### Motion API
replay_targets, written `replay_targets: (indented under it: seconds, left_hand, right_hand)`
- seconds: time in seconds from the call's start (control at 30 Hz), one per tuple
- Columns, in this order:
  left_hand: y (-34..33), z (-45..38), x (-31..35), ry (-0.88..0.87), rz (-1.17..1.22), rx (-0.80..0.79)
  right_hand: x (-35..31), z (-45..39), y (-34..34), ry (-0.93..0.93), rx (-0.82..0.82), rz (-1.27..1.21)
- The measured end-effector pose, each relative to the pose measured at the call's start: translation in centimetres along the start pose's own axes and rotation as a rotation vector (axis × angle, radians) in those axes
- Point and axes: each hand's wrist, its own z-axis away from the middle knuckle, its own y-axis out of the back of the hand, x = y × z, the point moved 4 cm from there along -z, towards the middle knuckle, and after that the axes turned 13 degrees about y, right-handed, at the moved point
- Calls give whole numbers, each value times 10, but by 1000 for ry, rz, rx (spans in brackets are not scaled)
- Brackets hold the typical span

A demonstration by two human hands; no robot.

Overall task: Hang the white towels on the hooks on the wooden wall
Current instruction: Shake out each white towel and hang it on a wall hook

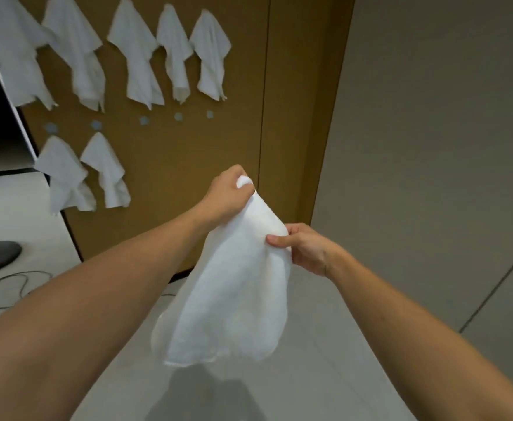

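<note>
We've got the towel [234, 287] up in front of the wooden wall [219, 141]: left hand [229, 192] clamped on its bunched corner, right hand [305, 249] pinching the edge, probably so that corner can catch a free hook [178, 117].

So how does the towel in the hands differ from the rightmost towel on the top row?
The held towel is gripped by the left hand and right hand, away from the wall; the rightmost hung towel hangs against the wooden wall, untouched. The held one looks larger, being nearer. Both are white.
</note>
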Motion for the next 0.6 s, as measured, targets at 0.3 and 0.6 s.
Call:
replay_targets:
  seconds: [0.3, 0.6]
  left_hand:
    - [109, -111, -119, 169, -113, 184]
    - [169, -216, -195, 321, -216, 336]
  right_hand:
    - [-20, -202, -21, 29, -40, 245]
    - [-28, -386, -52, 93, -325, 528]
